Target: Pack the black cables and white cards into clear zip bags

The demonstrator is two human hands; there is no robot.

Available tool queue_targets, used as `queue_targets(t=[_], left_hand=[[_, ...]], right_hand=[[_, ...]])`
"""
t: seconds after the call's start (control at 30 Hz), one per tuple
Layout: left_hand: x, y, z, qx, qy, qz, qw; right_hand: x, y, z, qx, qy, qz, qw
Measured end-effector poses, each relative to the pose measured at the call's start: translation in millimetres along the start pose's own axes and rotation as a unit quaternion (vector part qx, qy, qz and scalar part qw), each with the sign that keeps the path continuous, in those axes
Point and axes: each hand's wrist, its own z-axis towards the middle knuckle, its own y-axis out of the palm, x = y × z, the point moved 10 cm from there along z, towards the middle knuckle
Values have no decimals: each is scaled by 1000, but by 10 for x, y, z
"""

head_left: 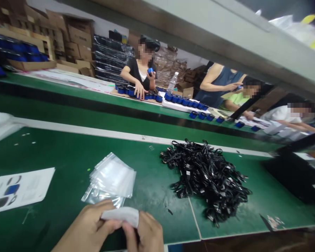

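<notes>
At the near edge of the green table, my left hand (94,222) and my right hand (147,229) are both closed on a folded white sheet (123,214). It is bent between my thumbs and fingers; whether it is paper or plastic I cannot tell. Just beyond my hands lies a loose stack of clear zip bags (112,178). To the right of them spreads a large heap of black cables (210,178), coiled in small bundles with metal plugs showing. A printed leaflet (21,189) with product pictures lies flat at the left.
A white strip (94,132) crosses the table behind the cables. White plastic (0,126) lies at the far left. Beyond, co-workers sit and stand at another bench with rows of blue-and-black round items (183,101) and a water bottle (173,82). A grey beam (199,38) runs overhead.
</notes>
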Motion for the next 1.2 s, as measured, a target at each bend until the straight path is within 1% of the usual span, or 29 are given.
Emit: queue_targets(t=[0.07,0.13,0.2,0.23,0.27,0.33,0.4,0.47,0.53,0.57,0.63,0.7,0.73,0.8,0.83,0.87,0.9,0.93,1.0,1.07,1.13,1.2], left_hand=[[27,38,21,-49,-24,-14,998],[32,91,10,-112,-41,-56,991],[14,95,-12,-143,-48,-84,985],[-17,72,-15,-139,-55,-89,985],[-60,42,-14,-127,-66,-89,986],[-134,-26,1,-89,-83,-79,989],[-162,-94,25,-52,-89,-39,994],[-101,-163,59,-27,-67,45,996],[71,-236,99,-2,0,150,989],[193,-272,109,17,52,195,979],[420,-325,90,66,155,259,951],[544,-312,47,101,226,301,921],[572,-265,25,105,251,320,908],[581,-129,-4,86,275,345,893],[580,-71,-13,73,277,347,893],[582,-34,-12,60,271,343,898],[584,-17,4,43,259,335,905],[587,-20,38,25,243,326,913],[584,-68,170,-21,208,323,923],[552,-191,385,-48,172,347,921],[523,-365,630,-35,155,376,913],[460,-446,812,-39,148,384,910]], right_hand=[[75,48,65,-51,44,92,993],[155,161,90,-126,101,206,965],[197,247,74,-176,149,281,932],[204,263,66,-186,162,295,923],[201,258,67,-186,165,296,922],[175,196,98,-164,148,272,937],[164,129,136,-147,132,245,949],[177,89,174,-161,119,230,953],[216,65,207,-192,115,254,941],[250,41,227,-197,123,289,929],[356,-20,271,-170,169,385,891],[458,-6,279,-132,245,481,831],[475,36,271,-122,282,519,797],[436,146,265,-121,334,575,737],[397,185,284,-125,343,592,718],[364,205,319,-129,343,602,709],[344,209,366,-134,337,604,710],[342,200,421,-140,328,598,717],[412,144,555,-145,311,558,756],[543,62,724,-139,297,503,800],[673,8,920,-132,287,460,830],[772,13,1116,-130,279,433,848]])
